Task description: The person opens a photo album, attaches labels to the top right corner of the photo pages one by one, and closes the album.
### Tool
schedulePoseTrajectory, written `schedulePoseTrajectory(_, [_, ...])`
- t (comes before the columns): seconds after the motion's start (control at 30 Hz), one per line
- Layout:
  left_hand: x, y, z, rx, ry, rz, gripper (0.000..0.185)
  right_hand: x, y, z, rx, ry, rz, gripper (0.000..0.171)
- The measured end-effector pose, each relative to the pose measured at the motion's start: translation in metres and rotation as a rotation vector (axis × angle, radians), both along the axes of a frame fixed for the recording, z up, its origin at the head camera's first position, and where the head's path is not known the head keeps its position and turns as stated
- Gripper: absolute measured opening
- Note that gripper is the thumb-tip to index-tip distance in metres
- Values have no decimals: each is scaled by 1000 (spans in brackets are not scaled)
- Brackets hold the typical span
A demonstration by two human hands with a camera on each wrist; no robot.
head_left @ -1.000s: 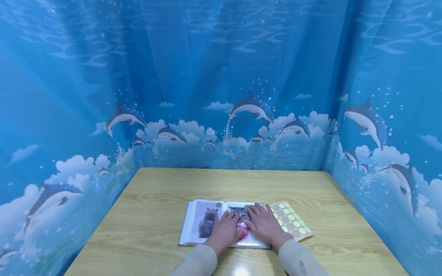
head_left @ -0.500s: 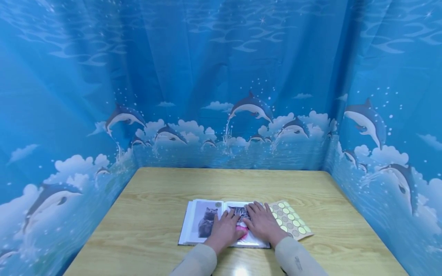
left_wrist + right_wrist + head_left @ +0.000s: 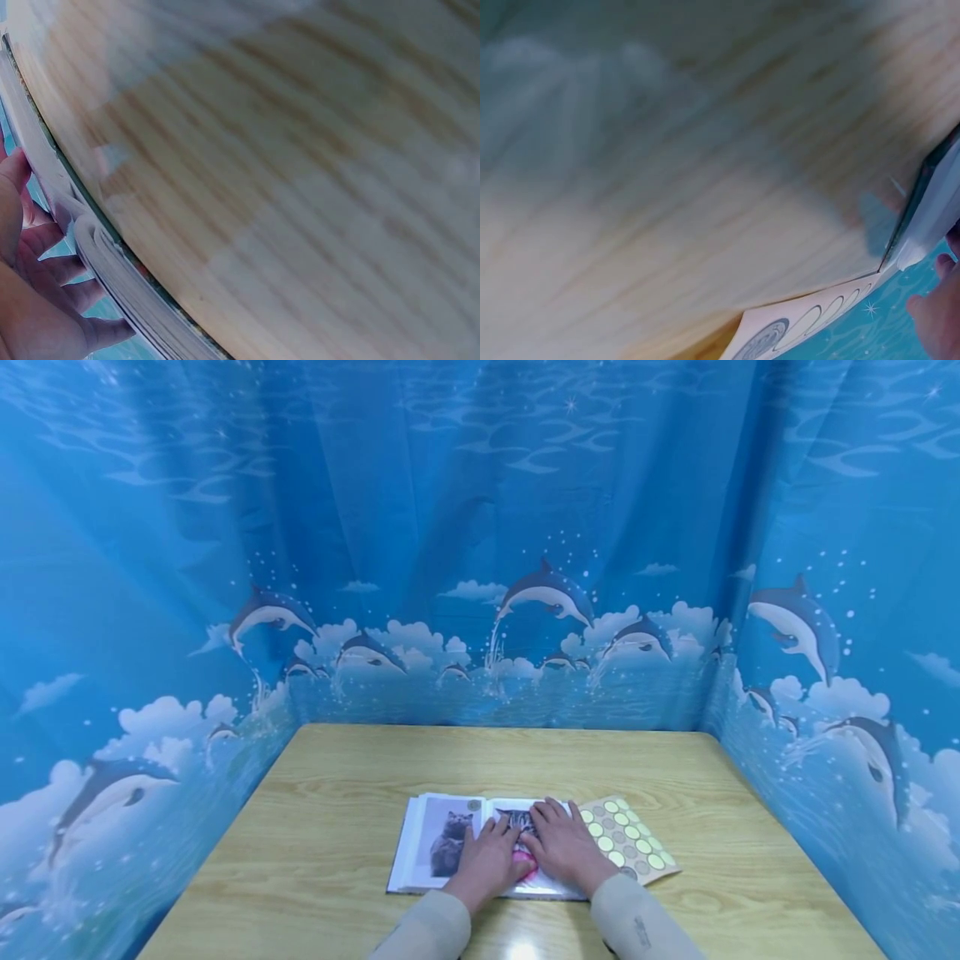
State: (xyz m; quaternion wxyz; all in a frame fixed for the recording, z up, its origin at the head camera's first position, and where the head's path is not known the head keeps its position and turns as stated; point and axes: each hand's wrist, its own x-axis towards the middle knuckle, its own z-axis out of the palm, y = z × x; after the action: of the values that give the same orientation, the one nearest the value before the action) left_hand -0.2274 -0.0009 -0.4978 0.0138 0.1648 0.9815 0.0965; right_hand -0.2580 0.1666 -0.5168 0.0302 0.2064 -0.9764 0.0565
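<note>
Both hands flat (fingers straight) on the photo album [image 3: 450, 843], right hand [image 3: 564, 847] slightly leftward since earlier.

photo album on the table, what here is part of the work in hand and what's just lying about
In hand:
photo album, open, cat photos showing
left hand, flat on the right page
right hand, flat beside it on the same page

Lying about:
sticker sheet, by the album's right edge
wooden table
dolphin curtain
</note>
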Motion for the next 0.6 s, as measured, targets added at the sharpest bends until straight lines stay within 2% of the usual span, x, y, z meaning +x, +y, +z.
schedulePoseTrajectory(0.6, [-3, 0, -5, -12, 8, -6, 71, 4, 5, 6, 12, 6, 4, 60])
